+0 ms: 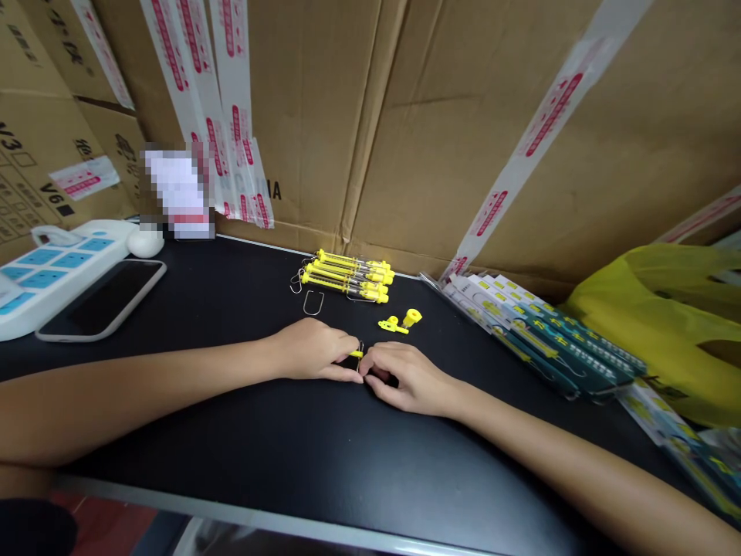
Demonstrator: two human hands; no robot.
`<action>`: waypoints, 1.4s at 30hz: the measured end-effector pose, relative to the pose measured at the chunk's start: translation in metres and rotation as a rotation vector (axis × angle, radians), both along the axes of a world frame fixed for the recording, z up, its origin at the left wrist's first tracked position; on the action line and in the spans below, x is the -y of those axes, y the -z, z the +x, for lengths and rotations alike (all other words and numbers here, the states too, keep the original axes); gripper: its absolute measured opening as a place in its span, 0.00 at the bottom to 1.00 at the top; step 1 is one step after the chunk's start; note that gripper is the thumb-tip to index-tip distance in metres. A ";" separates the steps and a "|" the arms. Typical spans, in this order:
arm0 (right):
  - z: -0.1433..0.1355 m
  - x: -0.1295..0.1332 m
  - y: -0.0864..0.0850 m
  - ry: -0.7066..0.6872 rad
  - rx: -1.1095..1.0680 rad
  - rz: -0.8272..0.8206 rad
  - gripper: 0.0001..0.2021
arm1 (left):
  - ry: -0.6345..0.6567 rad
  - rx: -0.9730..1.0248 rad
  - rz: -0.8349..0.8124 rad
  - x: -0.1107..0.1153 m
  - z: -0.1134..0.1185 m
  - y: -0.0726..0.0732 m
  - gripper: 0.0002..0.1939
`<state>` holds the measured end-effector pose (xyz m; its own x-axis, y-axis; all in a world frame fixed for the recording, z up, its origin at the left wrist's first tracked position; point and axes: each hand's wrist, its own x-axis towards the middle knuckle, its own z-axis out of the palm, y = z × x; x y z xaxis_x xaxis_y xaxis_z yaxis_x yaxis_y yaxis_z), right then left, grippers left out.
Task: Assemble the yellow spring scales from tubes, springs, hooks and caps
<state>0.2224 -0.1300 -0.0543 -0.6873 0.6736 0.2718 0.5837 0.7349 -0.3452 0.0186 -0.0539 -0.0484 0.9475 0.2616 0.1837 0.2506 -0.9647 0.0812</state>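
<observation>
My left hand [316,351] pinches a small yellow piece [356,354] between thumb and fingers at the middle of the black table. A thin metal wire shows beside that piece, and my right hand [405,376] has its fingertips closed on the wire's lower end. Just beyond my hands lie two small yellow plastic parts [394,325] and a bent metal wire loop [313,303]. Farther back rests a pile of yellow-ended metal hook tools [347,276].
On the left are a phone [104,300] and a white power strip [66,262]. Packaged items [538,332] and a yellow bag [654,324] occupy the right. Cardboard [463,131] stands along the back; the table's front edge [231,513] is near.
</observation>
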 end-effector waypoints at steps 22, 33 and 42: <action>0.003 -0.005 0.004 -0.020 -0.154 -0.100 0.08 | -0.056 0.031 0.087 0.003 0.002 0.003 0.28; 0.003 -0.004 0.005 0.010 -0.148 -0.072 0.06 | -0.002 0.014 0.096 0.002 0.002 0.001 0.21; 0.002 -0.003 0.004 -0.003 -0.126 -0.031 0.07 | 0.025 -0.007 0.139 0.001 0.002 0.002 0.21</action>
